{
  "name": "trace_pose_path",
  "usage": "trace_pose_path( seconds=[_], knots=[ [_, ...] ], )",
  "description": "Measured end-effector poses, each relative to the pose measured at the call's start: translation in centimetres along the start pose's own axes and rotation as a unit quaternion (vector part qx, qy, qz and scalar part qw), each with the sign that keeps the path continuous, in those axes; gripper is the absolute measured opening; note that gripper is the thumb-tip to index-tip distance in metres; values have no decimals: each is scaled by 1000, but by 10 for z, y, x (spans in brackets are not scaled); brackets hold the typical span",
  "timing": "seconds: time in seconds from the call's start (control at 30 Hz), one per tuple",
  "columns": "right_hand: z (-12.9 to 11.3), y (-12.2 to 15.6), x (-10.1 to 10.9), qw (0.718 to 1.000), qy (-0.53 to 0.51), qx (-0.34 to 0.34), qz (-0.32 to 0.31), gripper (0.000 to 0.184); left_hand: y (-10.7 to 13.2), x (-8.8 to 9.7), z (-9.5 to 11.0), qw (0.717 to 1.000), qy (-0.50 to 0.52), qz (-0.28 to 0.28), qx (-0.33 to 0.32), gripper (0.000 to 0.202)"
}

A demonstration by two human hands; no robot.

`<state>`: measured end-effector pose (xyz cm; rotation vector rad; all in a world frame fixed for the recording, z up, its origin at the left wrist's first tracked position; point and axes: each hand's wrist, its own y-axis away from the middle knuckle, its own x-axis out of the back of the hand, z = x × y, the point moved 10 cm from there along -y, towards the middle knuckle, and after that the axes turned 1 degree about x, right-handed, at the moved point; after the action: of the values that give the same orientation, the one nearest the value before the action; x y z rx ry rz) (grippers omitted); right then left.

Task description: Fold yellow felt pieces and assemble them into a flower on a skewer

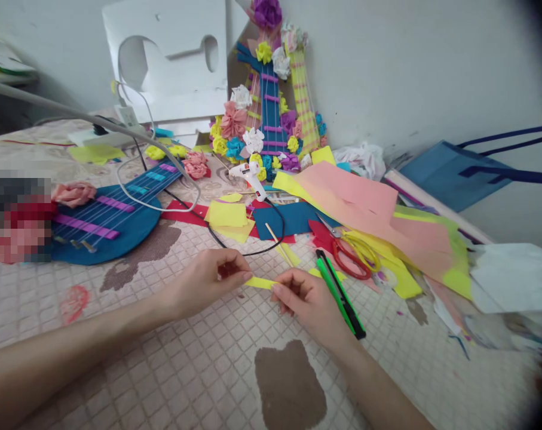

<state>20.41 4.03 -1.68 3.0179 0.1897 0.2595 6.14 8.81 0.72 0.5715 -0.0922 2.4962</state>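
Observation:
A small yellow paper strip (260, 283) is stretched between my two hands above the table. My left hand (210, 278) pinches its left end between thumb and fingers. At the other end, my right hand (304, 298) grips it the same way, with the remaining fingers curled. Just right of my right hand lies a green and black utility knife (341, 294). Behind my hands are a thin wooden stick (278, 243), pieces of yellow paper (227, 214) and a blue sheet (288, 220). Scissors (351, 254) with red and yellow handles rest farther right.
A white glue gun (250, 177) stands behind, its black cable looping forward. A blue paper guitar (107, 224) lies at left. Flower-covered guitars (271, 113) lean on the wall beside a white foam board (172, 60). Pink and yellow sheets (364, 209) pile up at right.

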Motion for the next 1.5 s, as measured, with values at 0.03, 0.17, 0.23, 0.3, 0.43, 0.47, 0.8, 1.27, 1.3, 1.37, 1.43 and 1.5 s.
trace_pose_path(
  seconds=[0.03, 0.17, 0.23, 0.3, 0.43, 0.47, 0.8, 1.27, 1.3, 1.37, 1.43, 1.5],
  knots=[
    [-1, 0, 0, 1000, -8, 8, -1, 20, 0, -3, -3, 1000, 19, -7, 10, 26],
    [0, -2, -5, 1000, -21, 14, -15, 45, -1, -5, -14, 995, 82, -14, 54, 26],
    [2, -2, -6, 1000, -10, -1, -11, 31, -2, -5, -14, 995, 84, -12, 59, 26],
    [2, -2, -5, 1000, 6, -8, -3, 23, -2, -3, -13, 995, 80, -8, 56, 26],
    [0, -3, -4, 1000, 26, -6, -6, 26, -3, 1, -8, 998, 53, 7, 36, 25],
    [-1, -3, -4, 1000, 26, -1, -9, 23, -2, 2, -6, 999, 40, 13, 26, 25],
    [-12, -3, 3, 992, 105, 59, 33, 14, 1, 5, 6, 998, -46, 26, -22, 18],
    [-22, 3, 11, 982, 163, 87, 36, 9, 0, -7, 8, 995, -94, -19, -22, 19],
    [-25, 4, 19, 980, 173, 93, 44, 10, 0, -5, 6, 996, -90, -18, -19, 20],
    [-32, 6, 42, 969, 204, 112, 79, 11, -2, 0, 3, 997, -73, -12, -9, 21],
    [-35, 11, 74, 951, 249, 119, 139, 13, -4, 5, 0, 999, -36, -1, 4, 23],
    [-33, 19, 102, 925, 314, 109, 183, 16, -9, 6, 2, 1000, 12, 10, 13, 23]
  ],
)
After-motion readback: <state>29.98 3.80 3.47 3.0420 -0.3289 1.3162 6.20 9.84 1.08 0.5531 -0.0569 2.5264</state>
